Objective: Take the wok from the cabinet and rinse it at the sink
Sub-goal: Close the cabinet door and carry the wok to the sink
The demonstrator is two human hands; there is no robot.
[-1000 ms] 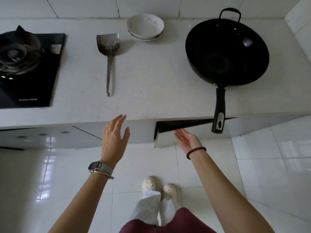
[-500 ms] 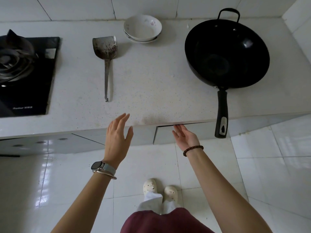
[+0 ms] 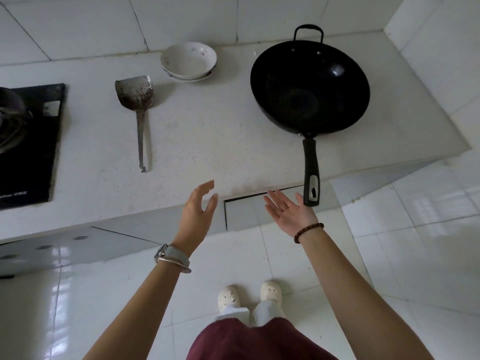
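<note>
A black wok sits on the white counter at the right, its long black handle sticking out past the counter's front edge. Below that edge the grey cabinet door stands almost closed. My right hand hovers palm up, fingers straight, just left of and below the handle's tip, holding nothing. My left hand hangs in the air at the counter's edge with relaxed fingers, empty. No sink is in view.
A metal spatula lies on the counter left of centre. Stacked white bowls stand by the tiled back wall. A black gas stove fills the left end. A tiled wall closes the right side; my feet stand on glossy floor tiles.
The cabinet door has swung from ajar to nearly closed. My right hand has come off it and turned palm up near the wok handle. My left hand stayed about where it was.
</note>
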